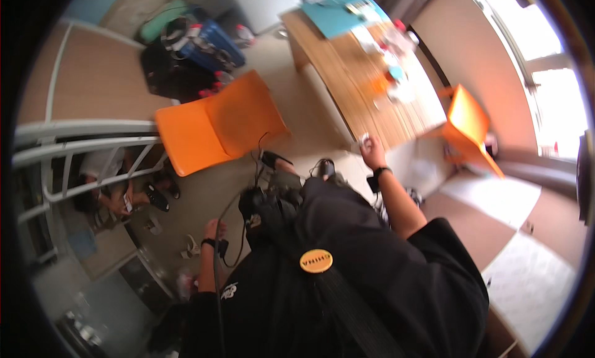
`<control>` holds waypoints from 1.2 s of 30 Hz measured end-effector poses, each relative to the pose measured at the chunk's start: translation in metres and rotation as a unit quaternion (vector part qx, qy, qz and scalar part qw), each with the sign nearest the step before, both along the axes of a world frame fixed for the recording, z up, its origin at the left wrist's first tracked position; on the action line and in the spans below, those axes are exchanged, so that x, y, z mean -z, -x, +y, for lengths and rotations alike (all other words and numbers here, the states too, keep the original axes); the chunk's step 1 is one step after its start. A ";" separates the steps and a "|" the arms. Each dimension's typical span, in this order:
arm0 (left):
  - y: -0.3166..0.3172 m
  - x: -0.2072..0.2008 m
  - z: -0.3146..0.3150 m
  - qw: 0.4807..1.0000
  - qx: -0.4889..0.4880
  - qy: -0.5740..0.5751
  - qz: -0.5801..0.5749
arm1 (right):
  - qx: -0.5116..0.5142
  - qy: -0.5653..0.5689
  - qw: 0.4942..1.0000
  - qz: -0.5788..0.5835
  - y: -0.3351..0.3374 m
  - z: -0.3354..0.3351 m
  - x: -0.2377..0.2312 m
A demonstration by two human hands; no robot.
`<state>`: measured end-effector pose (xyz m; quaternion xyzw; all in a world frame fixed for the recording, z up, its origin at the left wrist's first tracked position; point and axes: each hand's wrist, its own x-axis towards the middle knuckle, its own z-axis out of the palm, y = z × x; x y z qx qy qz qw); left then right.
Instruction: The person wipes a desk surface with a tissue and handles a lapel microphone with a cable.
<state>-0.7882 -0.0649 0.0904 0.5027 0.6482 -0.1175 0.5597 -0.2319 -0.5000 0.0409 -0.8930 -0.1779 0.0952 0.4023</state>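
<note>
My right hand [373,153] is by the near corner of the wooden table [347,91], fingers pinched on a small white piece [364,138] whose kind I cannot make out. A black band circles that wrist. My left hand [214,229] hangs low beside my body, apart from the furniture, also with a black band at the wrist. Its fingers are blurred, and nothing shows in it. A dark cable [218,283] runs down past the left forearm.
An orange chair [229,122] stands ahead to the left, another orange chair [468,119] right of the table. On the table lie a teal mat [338,14] and blurred bottles. A blue suitcase [217,45] stands at the back. Behind a white metal frame [93,184], a person sits holding a phone.
</note>
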 end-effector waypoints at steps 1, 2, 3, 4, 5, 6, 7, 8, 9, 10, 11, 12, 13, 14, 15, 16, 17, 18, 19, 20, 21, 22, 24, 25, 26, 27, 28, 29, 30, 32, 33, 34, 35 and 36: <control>-0.007 -0.003 -0.003 1.000 0.026 0.008 0.016 | 0.028 0.008 0.999 0.044 0.001 -0.017 -0.010; -0.018 -0.001 -0.002 1.000 0.005 -0.005 0.009 | 0.052 0.008 0.995 0.080 0.002 -0.033 -0.017; -0.039 -0.001 0.004 1.000 -0.015 -0.020 -0.006 | 0.074 0.005 0.994 0.082 0.006 -0.052 -0.018; -0.056 -0.002 0.005 1.000 0.005 -0.022 -0.007 | 0.092 0.018 0.990 0.102 0.010 -0.069 -0.019; -0.078 -0.004 -0.009 1.000 0.004 -0.007 -0.001 | 0.106 0.032 0.987 0.119 0.009 -0.086 -0.022; -0.095 -0.003 -0.017 1.000 0.005 0.007 0.005 | 0.123 0.030 0.985 0.115 0.009 -0.109 -0.011; -0.115 -0.002 -0.022 0.999 0.029 0.041 -0.014 | 0.139 0.084 0.982 0.096 0.010 -0.128 0.001; -0.126 -0.004 -0.029 0.998 0.041 0.042 -0.014 | 0.149 0.142 0.975 0.082 0.017 -0.142 0.011; -0.138 -0.006 -0.038 0.992 0.109 0.038 -0.047 | 0.181 0.156 0.963 0.121 0.017 -0.148 0.009; -0.147 -0.010 -0.044 0.981 0.176 0.034 -0.079 | 0.186 0.156 0.963 0.119 0.023 -0.147 0.010; -0.155 -0.014 -0.045 0.976 0.198 0.034 -0.082 | 0.196 0.153 0.957 0.152 0.030 -0.154 0.018; -0.157 -0.016 -0.047 0.976 0.198 0.036 -0.086 | 0.195 0.150 0.952 0.182 0.034 -0.152 0.015; -0.158 -0.019 -0.047 0.979 0.180 0.030 -0.089 | 0.183 0.129 0.953 0.204 0.040 -0.148 0.012; -0.160 -0.021 -0.045 0.982 0.164 0.025 -0.093 | 0.158 0.135 0.962 0.178 0.044 -0.144 0.011; -0.152 -0.018 -0.036 0.983 0.156 0.028 -0.097 | 0.141 0.104 0.966 0.191 0.046 -0.137 0.008; -0.141 -0.016 -0.029 0.983 0.154 0.029 -0.096 | 0.124 0.074 0.968 0.204 0.047 -0.130 0.004; -0.132 -0.014 -0.024 0.982 0.164 0.023 -0.087 | 0.123 0.057 0.966 0.219 0.047 -0.119 0.001; -0.122 -0.011 -0.018 0.981 0.175 0.016 -0.075 | 0.123 0.040 0.963 0.235 0.045 -0.107 -0.004; -0.109 -0.010 -0.013 0.984 0.156 0.021 -0.078 | 0.114 0.062 0.968 0.214 0.044 -0.093 -0.010; -0.111 -0.010 -0.015 0.983 0.162 0.030 -0.080 | 0.119 0.070 0.975 0.175 0.042 -0.087 0.003; -0.103 -0.016 -0.016 0.987 0.158 0.032 -0.019 | 0.114 0.122 0.971 0.171 0.038 -0.072 -0.001; -0.094 -0.021 -0.018 0.987 0.154 0.035 0.043 | 0.107 0.175 0.964 0.167 0.035 -0.056 -0.005; -0.052 0.003 0.006 0.990 0.132 0.040 0.019 | 0.139 0.183 0.957 0.176 0.040 -0.034 0.001; -0.056 0.005 0.006 0.989 0.140 0.047 0.025 | 0.147 0.194 0.957 0.157 0.041 -0.032 0.013; -0.059 0.005 0.006 0.987 0.147 0.056 0.031 | 0.141 0.203 0.956 0.159 0.040 -0.031 0.025; -0.057 0.004 0.006 0.985 0.153 0.066 0.041 | 0.156 0.208 0.951 0.166 0.042 -0.031 0.035; -0.058 0.005 0.005 0.983 0.160 0.077 0.050 | 0.172 0.213 0.946 0.173 0.046 -0.033 0.044; -0.054 0.008 0.005 0.981 0.164 0.085 0.062 | 0.158 0.236 0.952 0.114 0.052 -0.030 0.046; -0.051 0.015 0.003 0.982 0.179 0.057 0.006 | 0.129 0.293 0.946 0.052 0.056 -0.028 0.046; -0.046 0.030 0.005 0.982 0.177 0.041 -0.050 | 0.146 0.270 0.937 0.167 0.052 -0.019 0.038; -0.050 0.039 0.008 0.984 0.165 0.055 -0.050 | 0.151 0.257 0.933 0.202 0.055 -0.011 0.025; -0.058 0.040 0.008 0.980 0.187 0.071 -0.010 | 0.146 0.214 0.935 0.242 0.056 0.002 0.003; -0.074 0.039 0.012 0.972 0.218 0.088 0.026 | 0.135 0.233 0.932 0.242 0.054 0.005 -0.008; -0.078 0.054 0.024 0.971 0.221 0.091 0.030 | 0.127 0.246 0.929 0.247 0.054 0.006 -0.014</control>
